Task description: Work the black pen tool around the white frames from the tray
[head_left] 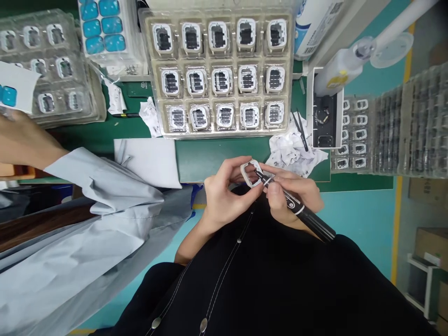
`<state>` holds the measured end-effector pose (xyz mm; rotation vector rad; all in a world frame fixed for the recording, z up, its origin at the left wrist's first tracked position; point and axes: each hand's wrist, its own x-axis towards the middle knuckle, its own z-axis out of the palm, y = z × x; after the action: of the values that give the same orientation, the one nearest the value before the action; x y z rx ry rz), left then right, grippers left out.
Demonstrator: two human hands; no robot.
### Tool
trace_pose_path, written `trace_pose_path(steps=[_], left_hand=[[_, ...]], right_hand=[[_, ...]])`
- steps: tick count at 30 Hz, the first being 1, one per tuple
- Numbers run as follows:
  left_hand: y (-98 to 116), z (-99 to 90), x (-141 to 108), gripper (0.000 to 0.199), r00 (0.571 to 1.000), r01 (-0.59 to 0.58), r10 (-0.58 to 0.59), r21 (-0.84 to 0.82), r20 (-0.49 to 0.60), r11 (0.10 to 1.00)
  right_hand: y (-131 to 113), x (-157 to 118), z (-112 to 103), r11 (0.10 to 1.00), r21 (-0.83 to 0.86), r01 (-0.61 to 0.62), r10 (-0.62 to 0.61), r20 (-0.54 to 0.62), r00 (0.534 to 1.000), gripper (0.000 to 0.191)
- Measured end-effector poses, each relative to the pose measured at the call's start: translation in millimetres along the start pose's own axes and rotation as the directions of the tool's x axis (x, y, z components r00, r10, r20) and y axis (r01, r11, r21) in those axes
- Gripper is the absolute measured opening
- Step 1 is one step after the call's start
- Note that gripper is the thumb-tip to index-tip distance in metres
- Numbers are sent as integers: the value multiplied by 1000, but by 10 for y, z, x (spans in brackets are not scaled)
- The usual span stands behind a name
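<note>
Between thumb and fingers, my left hand (226, 193) grips a small white frame (246, 176) with rounded corners and an open middle. My right hand (294, 191) is closed around a black marker pen (308, 218), whose tip reaches the inner edge of the frame; whether it touches cannot be made out. Both hands are close together in front of my chest, near the table's front edge. Beyond them lies a clear plastic tray (219, 97) with rows of similar white frames, which have dark parts inside.
Crumpled stained tissue (290, 151) with black tweezers (300, 130) lies right of the tray. A white box (311, 109) and a pump bottle (338, 74) stand farther right. At left, a co-worker's sleeve (105, 186) and hand (28, 140) reach in near a white pad (150, 161).
</note>
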<state>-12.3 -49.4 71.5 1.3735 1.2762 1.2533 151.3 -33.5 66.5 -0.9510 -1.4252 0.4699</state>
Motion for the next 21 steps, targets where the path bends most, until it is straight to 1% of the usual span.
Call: trace_pose_path(steps=[3,6,10,13,16,21], left_hand=[[-12,-8,28,59,1000,1,-2,69,10,998],[-96,15,75,60,999,-32,31,67,15,997],[-240,84,115,59,995,-101,101,-49,8,994],[-331,129,140,59,992,-109,117,-174,37,979],[-398,159,171,60,989,-115,135,-270,60,956],[-473,197,219,56,982,-156,184,-354,49,922]], right_hand=[[-18,1,-12,999,-23,-29,29,13,999,10],[-14,17,-61,999,-32,-20,22,42,999,10],[48,36,-146,1000,-6,28,-27,93,995,12],[121,31,-197,995,40,93,-97,115,989,11],[175,8,-231,994,35,103,-107,150,983,13],[207,-38,-243,993,25,118,-121,153,981,16]])
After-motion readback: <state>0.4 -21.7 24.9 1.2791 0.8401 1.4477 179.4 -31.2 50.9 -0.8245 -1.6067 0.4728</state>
